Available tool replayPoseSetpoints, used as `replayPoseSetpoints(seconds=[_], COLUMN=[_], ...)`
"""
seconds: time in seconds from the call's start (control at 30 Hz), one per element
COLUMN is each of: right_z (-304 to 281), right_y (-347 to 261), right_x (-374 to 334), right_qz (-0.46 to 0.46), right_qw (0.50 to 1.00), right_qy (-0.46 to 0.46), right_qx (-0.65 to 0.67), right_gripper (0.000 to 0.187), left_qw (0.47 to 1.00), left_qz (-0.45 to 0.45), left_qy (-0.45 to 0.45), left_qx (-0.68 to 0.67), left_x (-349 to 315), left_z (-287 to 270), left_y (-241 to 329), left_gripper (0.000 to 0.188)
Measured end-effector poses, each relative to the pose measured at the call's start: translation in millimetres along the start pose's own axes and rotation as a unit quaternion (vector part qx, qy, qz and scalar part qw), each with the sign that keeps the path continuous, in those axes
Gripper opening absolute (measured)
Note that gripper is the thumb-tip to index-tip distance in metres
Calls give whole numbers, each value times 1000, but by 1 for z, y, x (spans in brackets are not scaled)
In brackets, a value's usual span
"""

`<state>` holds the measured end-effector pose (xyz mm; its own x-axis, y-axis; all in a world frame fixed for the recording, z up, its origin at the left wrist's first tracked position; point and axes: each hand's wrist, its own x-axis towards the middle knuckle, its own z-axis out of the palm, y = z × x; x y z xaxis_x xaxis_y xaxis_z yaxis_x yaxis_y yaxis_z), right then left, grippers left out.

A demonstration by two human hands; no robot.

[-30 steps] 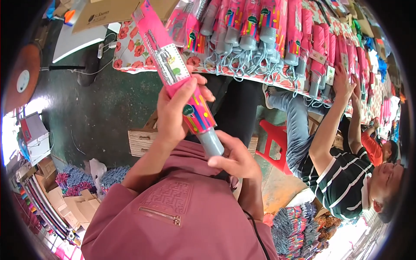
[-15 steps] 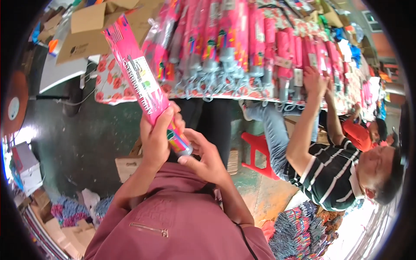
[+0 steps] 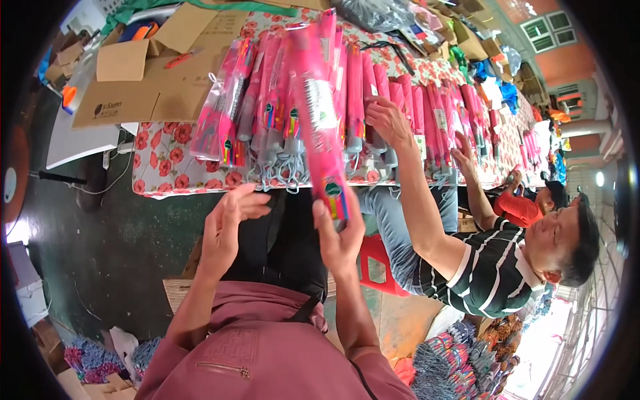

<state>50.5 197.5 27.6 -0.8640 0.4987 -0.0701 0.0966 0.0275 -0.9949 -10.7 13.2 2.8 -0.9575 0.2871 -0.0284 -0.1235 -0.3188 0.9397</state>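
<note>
Upright in front of me stands a pink packaged umbrella [image 3: 319,120], slightly blurred, with a white label and a multicoloured lower end. My right hand [image 3: 343,241] grips it near that lower end. My left hand [image 3: 225,230] is off it to the left, fingers stretched out and holding nothing. Behind the umbrella, a row of similar pink umbrellas [image 3: 270,100] lies on the table [image 3: 180,153], grey handles and cord loops toward me. Some at the left [image 3: 223,110] are in clear plastic sleeves.
At right, a person in a striped shirt [image 3: 483,263] reaches over more umbrellas with both hands [image 3: 390,123]. Flattened cardboard [image 3: 153,83] covers the table's left end. A red stool [image 3: 377,267] stands near that person, and bundled umbrellas [image 3: 433,373] lie on the floor.
The umbrella has passed from my left hand to my right and moved right, now more upright. My left hand has let go and opened. The other person's hands have moved left and apart.
</note>
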Motion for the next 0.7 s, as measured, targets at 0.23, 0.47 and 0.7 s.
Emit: replayPoseSetpoints(seconds=[0.23, 0.47, 0.7], right_z=[-20, -46, -47], right_y=[11, 58, 100], right_x=[103, 185, 188], right_qz=[-148, -116, -176], right_qw=[966, 917, 850], right_qy=[135, 105, 97], right_qx=[-161, -367, -487], right_gripper=[46, 47, 44], left_qw=[996, 993, 993], left_qz=[-74, -84, -96], left_qy=[22, 33, 16], left_qx=[46, 72, 63], left_x=[-16, -17, -15], left_z=[-34, -44, -47], left_y=[-9, -10, -23], left_gripper=[36, 32, 27])
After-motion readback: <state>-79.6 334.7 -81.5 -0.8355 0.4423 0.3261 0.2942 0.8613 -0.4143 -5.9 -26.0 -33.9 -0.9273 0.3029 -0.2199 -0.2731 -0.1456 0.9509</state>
